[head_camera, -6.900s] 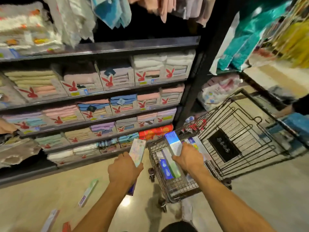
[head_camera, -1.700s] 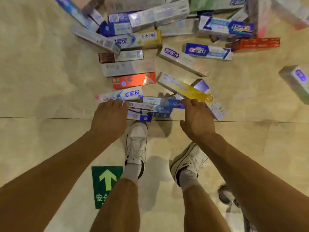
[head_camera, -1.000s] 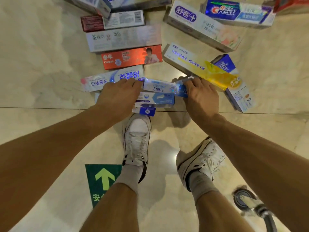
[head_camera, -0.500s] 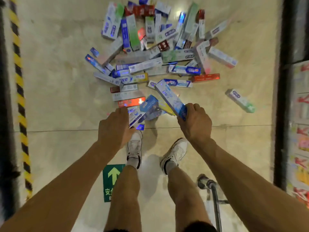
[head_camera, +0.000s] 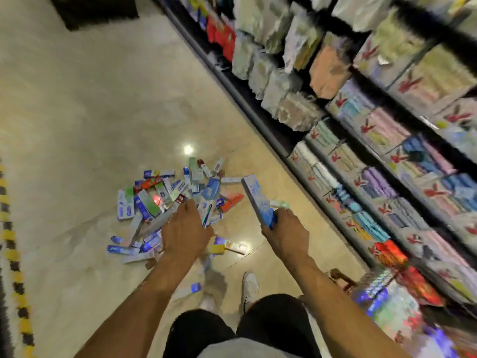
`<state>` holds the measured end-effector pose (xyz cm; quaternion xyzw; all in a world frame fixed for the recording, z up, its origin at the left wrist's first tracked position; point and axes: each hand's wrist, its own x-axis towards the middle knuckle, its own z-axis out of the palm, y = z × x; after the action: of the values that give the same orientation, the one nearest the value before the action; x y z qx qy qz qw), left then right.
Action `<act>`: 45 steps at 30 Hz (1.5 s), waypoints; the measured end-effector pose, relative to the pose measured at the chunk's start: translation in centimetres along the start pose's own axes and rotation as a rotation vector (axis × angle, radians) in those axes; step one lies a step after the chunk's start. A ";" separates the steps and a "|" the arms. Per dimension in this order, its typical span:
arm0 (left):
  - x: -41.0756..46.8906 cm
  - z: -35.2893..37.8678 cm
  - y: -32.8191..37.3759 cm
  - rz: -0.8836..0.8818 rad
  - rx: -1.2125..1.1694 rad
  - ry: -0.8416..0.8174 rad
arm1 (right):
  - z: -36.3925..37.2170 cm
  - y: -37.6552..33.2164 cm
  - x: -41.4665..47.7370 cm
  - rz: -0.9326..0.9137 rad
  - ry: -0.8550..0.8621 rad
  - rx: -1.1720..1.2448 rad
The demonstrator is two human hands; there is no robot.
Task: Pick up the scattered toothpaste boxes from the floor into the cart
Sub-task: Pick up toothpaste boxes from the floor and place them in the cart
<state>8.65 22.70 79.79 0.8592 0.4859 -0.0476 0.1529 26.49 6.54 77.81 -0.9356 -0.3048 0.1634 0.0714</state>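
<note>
Shelving (head_camera: 374,130) stacked with folded textiles runs along the right, beyond the right hand. Pale floor (head_camera: 90,112) fills the left. Pile of toothpaste boxes (head_camera: 165,200) lies scattered on floor, ahead of and beneath the left hand. Cart (head_camera: 382,298): blurred, low right, behind right hand. Right hand (head_camera: 286,233) clenched round a blue-white box (head_camera: 256,200), raised off floor. Left hand (head_camera: 184,233) gripping one or more boxes (head_camera: 207,202), count unclear.

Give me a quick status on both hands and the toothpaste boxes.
Right hand shut on blue box. Left hand holds boxes. Pile on floor. Cart at lower right, path clear.
</note>
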 end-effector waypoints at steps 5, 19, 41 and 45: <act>-0.3 -2.2 7.5 0.270 0.002 -0.037 | -5.0 4.9 -5.2 0.266 0.133 0.142; -15.2 2.7 31.9 0.874 0.094 -0.177 | -8.3 26.8 -23.6 0.921 0.445 0.410; -26.7 23.8 55.6 0.850 0.273 -0.273 | 1.1 58.4 -28.3 1.184 0.246 0.489; -24.2 31.6 57.2 0.909 0.444 -0.279 | 7.2 61.6 -24.1 1.157 0.238 0.469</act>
<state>46.67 -34.42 67.81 0.9805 0.0169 -0.1925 0.0356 39.31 -57.07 63.04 -0.9202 0.3038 0.1329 0.2079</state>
